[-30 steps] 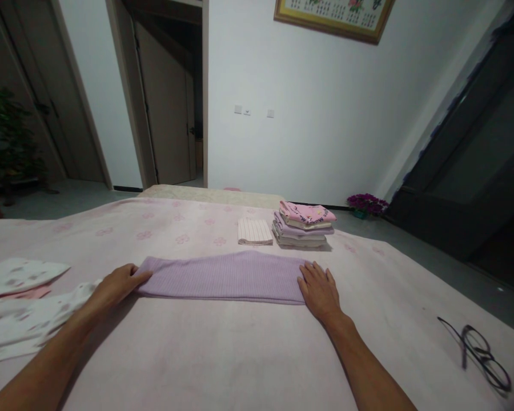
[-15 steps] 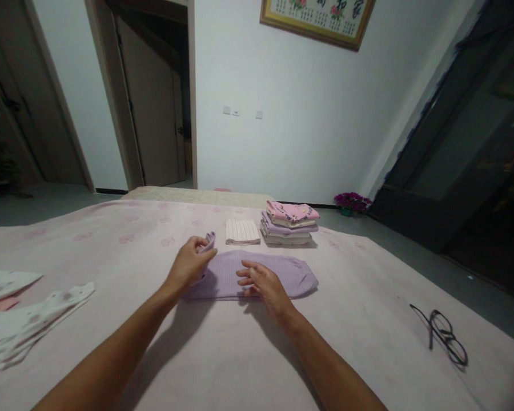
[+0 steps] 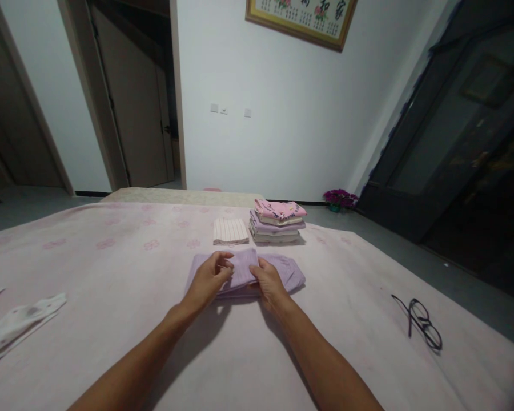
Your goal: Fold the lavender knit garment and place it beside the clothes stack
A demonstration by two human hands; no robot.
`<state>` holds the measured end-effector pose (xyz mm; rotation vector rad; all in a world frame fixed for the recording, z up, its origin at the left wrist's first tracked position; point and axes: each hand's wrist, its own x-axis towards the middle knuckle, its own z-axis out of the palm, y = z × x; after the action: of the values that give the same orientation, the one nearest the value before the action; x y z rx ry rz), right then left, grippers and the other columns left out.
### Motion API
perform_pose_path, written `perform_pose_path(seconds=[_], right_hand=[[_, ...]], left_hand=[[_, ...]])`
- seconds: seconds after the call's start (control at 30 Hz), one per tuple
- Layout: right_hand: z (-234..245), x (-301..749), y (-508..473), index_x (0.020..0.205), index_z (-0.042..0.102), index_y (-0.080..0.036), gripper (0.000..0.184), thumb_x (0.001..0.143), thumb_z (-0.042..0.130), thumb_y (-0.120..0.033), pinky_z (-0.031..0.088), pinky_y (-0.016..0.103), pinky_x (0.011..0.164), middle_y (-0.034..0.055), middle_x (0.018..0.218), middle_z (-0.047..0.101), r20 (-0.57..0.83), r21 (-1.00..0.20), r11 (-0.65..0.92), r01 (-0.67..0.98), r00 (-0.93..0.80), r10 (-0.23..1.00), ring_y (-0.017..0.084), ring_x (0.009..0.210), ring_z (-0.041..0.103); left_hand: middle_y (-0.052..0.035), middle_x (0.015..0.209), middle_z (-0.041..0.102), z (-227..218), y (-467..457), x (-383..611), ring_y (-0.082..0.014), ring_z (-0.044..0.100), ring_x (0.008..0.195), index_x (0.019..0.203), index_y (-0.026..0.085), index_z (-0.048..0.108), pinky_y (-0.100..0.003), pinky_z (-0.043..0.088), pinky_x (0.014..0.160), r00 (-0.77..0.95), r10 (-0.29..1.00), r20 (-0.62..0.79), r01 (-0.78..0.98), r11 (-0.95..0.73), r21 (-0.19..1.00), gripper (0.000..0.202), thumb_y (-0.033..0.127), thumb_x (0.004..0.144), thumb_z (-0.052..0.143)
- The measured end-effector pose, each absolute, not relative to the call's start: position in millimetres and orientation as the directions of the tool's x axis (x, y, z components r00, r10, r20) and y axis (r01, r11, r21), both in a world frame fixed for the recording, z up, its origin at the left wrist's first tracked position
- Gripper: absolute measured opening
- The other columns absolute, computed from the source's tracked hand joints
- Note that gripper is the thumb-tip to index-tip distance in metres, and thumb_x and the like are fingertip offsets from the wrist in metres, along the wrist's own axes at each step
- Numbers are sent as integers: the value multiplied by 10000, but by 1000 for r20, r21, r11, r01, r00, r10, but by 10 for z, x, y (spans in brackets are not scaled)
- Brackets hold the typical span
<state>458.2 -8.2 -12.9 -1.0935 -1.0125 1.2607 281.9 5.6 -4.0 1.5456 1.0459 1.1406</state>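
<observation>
A lavender ribbed garment (image 3: 243,267) lies in front of me, its left part folded over to the right on top of the rest. The gathered right end still shows beyond the fold. My right hand (image 3: 269,282) pinches the folded edge between thumb and fingers. Over the left part of the garment is my left hand (image 3: 209,278), its fingers bent and apart, apparently gripping nothing. Just behind the garment lies a folded striped cloth (image 3: 231,231), and right of that stands a stack of folded clothes (image 3: 277,222) with a pink printed piece on top.
A pale pink flowered sheet (image 3: 325,354) covers the broad surface. Black-framed glasses (image 3: 424,325) lie on the right. White patterned clothing (image 3: 23,322) is at the left edge. Beyond stand a wall, a door (image 3: 132,103) and purple flowers (image 3: 340,197).
My left hand has brought the garment's left end over to the right and let it go. My right hand has closed on the folded edge. The view has turned slightly right.
</observation>
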Motion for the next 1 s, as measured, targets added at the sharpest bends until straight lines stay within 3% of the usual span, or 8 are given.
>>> perform_pose_path(seconds=[0.1,0.23,0.37,0.53,0.7,0.9,1.0], right_hand=[[-38,4764,-2,1073,685,-160,421,683,645,-314,427,216,462,1,777,683,21,-980,51,-190,159,987,139,597,550],[57,5012,71,1081,690,-159,428,685,602,-293,418,212,434,-17,715,636,58,-993,81,-81,255,965,132,561,512],[88,5218,121,1150,679,-158,485,686,574,-250,415,207,410,-25,677,611,49,-998,55,-12,302,952,124,518,496],[97,5403,146,1207,650,-149,551,663,565,-172,433,192,393,-23,663,604,7,-995,-29,93,369,929,115,491,507],[157,5367,104,1202,636,-154,523,682,590,-172,473,198,401,-15,716,628,-15,-999,2,-47,357,934,121,533,541],[387,5164,-22,1175,615,-191,481,705,701,-245,565,229,497,14,880,695,75,-938,167,-303,293,953,137,656,612],[459,5151,-57,1198,599,-202,531,688,734,-263,583,252,517,16,908,697,113,-919,210,-335,287,951,141,666,619]], left_hand=[[-68,1029,710,-76,122,2598,-213,676,969,1062,175,656,-349,526,863,68,949,309,207,-316,926,293,335,829,577],[-84,1104,735,-191,126,2412,-252,674,1073,1050,186,697,-426,498,988,-7,927,374,397,-341,852,293,336,887,505],[-99,1245,717,-340,97,2439,-273,638,1202,1158,194,701,-468,467,1075,135,863,487,552,-474,686,348,364,953,476],[-110,1433,611,-487,69,2595,-305,448,1431,1373,200,605,-559,334,1192,441,725,529,641,-667,380,435,345,992,451],[-127,1541,494,-517,-15,2700,-346,359,1479,1484,191,489,-588,254,1220,499,720,482,731,-648,213,661,349,863,654],[-142,1510,528,-442,-54,2818,-337,426,1433,1453,160,526,-536,242,1227,429,756,493,780,-586,220,659,213,804,627],[-129,1484,558,-453,-32,2814,-310,480,1391,1431,171,546,-513,252,1222,383,773,506,799,-552,238,692,60,747,549]])
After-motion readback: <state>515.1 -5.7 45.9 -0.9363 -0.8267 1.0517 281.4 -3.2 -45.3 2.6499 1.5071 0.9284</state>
